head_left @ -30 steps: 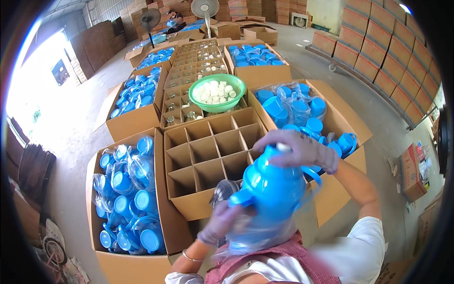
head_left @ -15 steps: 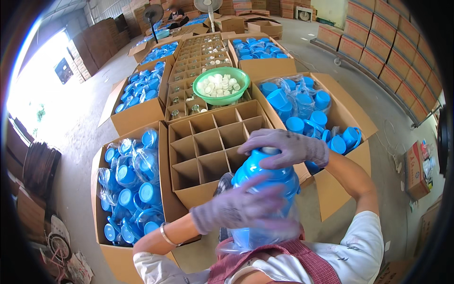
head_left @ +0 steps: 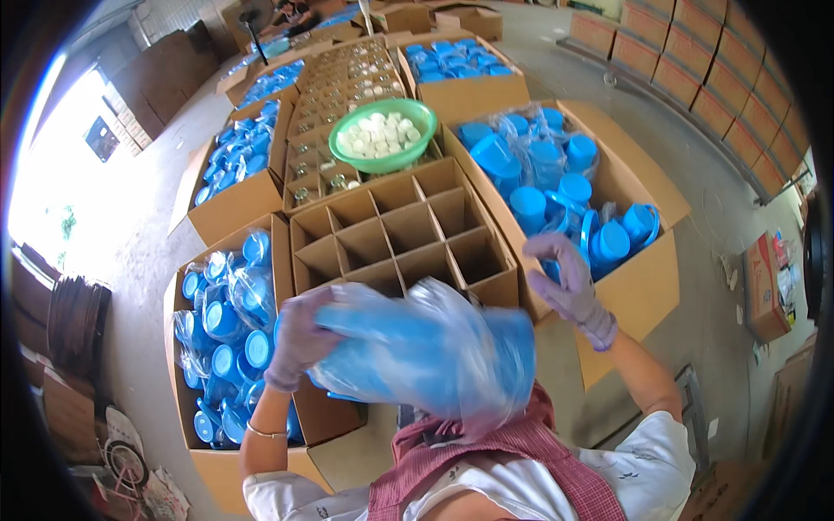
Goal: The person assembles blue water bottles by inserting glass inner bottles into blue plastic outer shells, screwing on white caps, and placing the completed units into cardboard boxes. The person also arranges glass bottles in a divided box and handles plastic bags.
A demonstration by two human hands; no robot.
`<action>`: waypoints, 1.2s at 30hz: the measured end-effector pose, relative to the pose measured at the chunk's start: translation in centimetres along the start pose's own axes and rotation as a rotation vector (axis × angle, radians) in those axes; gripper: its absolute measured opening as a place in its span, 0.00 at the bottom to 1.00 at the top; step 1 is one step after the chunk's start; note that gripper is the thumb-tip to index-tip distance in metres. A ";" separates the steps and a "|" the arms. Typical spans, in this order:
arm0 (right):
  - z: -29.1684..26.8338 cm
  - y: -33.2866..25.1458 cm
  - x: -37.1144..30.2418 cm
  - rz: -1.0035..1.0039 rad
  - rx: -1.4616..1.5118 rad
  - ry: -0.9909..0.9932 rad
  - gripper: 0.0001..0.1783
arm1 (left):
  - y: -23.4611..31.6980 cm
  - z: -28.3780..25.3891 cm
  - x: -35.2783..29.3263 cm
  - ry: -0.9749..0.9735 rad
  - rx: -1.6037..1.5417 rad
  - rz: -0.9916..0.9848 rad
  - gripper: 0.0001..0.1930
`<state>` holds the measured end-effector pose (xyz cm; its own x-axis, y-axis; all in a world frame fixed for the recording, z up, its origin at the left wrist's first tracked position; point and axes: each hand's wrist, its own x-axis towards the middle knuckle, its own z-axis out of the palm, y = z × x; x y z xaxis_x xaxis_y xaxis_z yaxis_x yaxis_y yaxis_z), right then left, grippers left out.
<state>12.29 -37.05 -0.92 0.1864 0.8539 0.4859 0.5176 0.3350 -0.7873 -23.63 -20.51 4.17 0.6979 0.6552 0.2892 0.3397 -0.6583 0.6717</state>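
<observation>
A blue thermos jug [head_left: 408, 347], wrapped in a clear plastic bag, lies sideways in front of my chest and is blurred by motion. Gripping its left end is my left hand [head_left: 301, 339], in a lilac-grey glove. My right hand [head_left: 569, 291], gloved alike, is off the jug, up to its right with thumb and fingers spread. Just beyond the jug stands a cardboard box [head_left: 512, 291] divided into square compartments. Nearest to my right hand is an open carton [head_left: 665, 278] of blue jugs and blue cups.
At the left, another carton [head_left: 334, 408] holds several bagged blue jugs. A green bowl [head_left: 427, 122] of white caps sits on boxes with glass liners. More cartons run back, where a person [head_left: 295, 16] sits. Stacked boxes [head_left: 695, 78] stand on a trolley at the right.
The jug has tipped from upright to sideways, its top toward the left. My left hand has moved left with it. My right hand has come off its top and moved right.
</observation>
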 end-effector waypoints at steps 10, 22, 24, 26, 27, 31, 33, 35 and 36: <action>1.6 -1.3 2.1 -0.366 -0.178 -0.462 0.23 | -12.2 7.8 -6.5 0.201 -0.850 -0.543 0.27; 1.2 -1.5 2.7 -0.769 -0.593 -0.436 0.25 | -19.5 9.6 -9.1 0.122 -1.003 -0.619 0.25; 1.0 -2.1 3.2 -0.788 -0.650 -0.492 0.25 | -21.3 8.2 -9.0 0.088 -0.845 -0.641 0.24; 0.4 -2.8 3.1 -0.679 -0.643 -0.561 0.26 | -23.4 8.5 -10.5 0.088 -0.964 -0.669 0.26; 0.8 -2.3 2.6 -0.589 -0.546 -0.586 0.25 | -24.3 8.7 -11.1 0.093 -1.156 -0.711 0.29; 0.7 -0.3 0.7 -0.230 0.036 -0.656 0.23 | -19.3 10.4 -6.4 0.086 -0.750 -0.453 0.27; 1.1 0.0 0.5 -0.344 -0.035 -0.509 0.21 | -18.3 9.8 -6.0 0.078 -0.725 -0.498 0.27; 1.6 -1.0 0.4 -0.262 -0.280 -0.439 0.24 | -18.1 9.1 -6.5 0.091 -0.694 -0.544 0.26; 1.9 -0.8 -0.1 -0.027 -0.390 -0.428 0.23 | -15.3 8.8 -5.5 0.095 -0.619 -0.521 0.23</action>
<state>10.26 -36.62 -1.02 -0.1432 0.9593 0.2432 0.8018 0.2565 -0.5397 -27.11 -17.31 -13.73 0.4804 0.8679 -0.1266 0.1768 0.0456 0.9832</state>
